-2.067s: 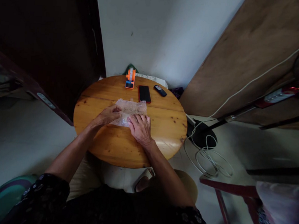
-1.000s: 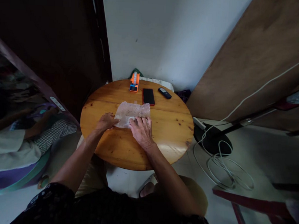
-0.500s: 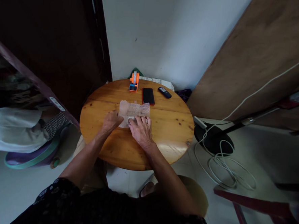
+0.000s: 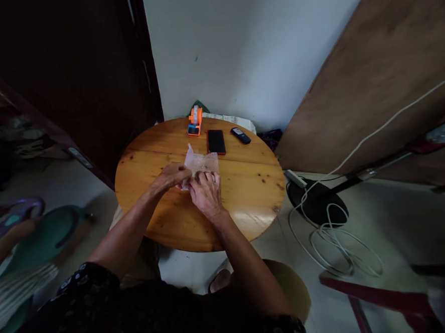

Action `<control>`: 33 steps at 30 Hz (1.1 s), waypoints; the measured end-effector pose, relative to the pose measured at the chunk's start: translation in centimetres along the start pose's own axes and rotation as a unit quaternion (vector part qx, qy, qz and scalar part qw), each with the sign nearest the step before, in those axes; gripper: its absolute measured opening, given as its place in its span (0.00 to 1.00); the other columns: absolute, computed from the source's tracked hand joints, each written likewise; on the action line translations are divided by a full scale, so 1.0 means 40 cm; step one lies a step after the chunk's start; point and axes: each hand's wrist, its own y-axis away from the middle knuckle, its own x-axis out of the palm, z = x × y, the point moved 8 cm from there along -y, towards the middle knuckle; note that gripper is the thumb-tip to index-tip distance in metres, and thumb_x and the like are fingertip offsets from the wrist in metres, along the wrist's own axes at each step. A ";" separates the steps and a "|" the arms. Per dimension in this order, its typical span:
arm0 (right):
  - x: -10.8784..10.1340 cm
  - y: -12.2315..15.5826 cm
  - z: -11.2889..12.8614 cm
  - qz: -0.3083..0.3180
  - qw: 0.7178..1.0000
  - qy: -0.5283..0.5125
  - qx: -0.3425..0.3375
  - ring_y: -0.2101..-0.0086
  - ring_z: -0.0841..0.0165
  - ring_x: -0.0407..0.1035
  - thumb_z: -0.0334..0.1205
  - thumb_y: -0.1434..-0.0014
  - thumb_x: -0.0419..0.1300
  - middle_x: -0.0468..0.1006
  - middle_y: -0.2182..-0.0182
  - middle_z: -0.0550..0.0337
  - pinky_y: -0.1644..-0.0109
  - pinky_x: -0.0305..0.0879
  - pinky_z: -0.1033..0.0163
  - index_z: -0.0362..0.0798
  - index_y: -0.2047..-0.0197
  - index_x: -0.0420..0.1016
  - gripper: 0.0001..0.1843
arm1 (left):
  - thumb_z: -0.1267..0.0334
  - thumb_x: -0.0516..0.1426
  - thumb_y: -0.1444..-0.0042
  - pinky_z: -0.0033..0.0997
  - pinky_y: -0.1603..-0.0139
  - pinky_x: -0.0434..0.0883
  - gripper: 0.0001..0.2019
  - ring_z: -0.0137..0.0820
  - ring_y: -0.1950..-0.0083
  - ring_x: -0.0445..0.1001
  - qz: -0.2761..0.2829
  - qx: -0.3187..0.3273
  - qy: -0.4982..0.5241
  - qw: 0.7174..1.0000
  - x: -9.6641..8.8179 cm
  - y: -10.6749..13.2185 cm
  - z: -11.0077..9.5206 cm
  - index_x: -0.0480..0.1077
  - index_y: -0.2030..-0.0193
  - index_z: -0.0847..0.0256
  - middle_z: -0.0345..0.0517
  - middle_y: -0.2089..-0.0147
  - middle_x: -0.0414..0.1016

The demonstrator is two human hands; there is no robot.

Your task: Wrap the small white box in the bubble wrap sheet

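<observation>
A crumpled piece of translucent bubble wrap (image 4: 203, 161) lies on the round wooden table (image 4: 243, 193), its top left corner sticking up. My left hand (image 4: 173, 175) is closed on the wrap's left edge, with the fingers pinched and turned inward. Pressing down on the near part of the wrap is my right hand (image 4: 206, 191), fingers bent over it. Whatever may be inside the wrap is hidden by the plastic and my fingers.
Beyond the wrap stand an orange tape dispenser (image 4: 195, 120), a dark phone with a red edge (image 4: 217, 141) and a small black keypad phone (image 4: 241, 135). A white cable (image 4: 335, 233) coils on the floor at right. Another person's arm (image 4: 2, 248) shows at far left.
My left hand has moved inward, folding the wrap's left side toward my right hand; the wrap looks narrower. At far left, the other person and a purple and green object have shifted.
</observation>
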 end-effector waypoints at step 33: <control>-0.041 0.074 -0.225 0.011 0.916 -0.225 0.332 0.56 0.60 0.75 0.47 0.42 0.61 0.78 0.52 0.49 0.52 0.69 0.56 0.46 0.51 0.77 0.19 | 0.72 0.54 0.42 0.41 0.44 0.70 0.13 0.39 0.51 0.72 -0.062 0.405 -0.249 0.878 0.052 0.042 -0.041 0.77 0.56 0.60 0.51 0.54 0.76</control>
